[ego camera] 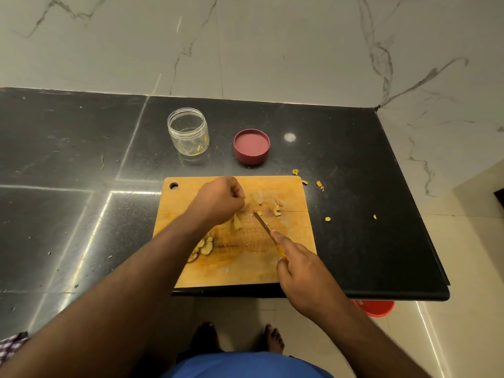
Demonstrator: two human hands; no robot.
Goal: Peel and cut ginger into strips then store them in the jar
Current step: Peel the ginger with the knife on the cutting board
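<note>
Left hand fingers pinch pale yellow ginger, apparently; right hand grips knife.

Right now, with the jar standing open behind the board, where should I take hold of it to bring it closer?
Grip the jar round its clear side wall below the threaded neck, coming from the near side over the cutting board. It stands upright, open mouth up, some ginger already inside. The lid lies apart to its right, so that flank is free too.

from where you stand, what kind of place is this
Most likely a home kitchen: a dark stone counter against marble-look wall tiles, with a wooden cutting board and a knife in the right hand.
</note>
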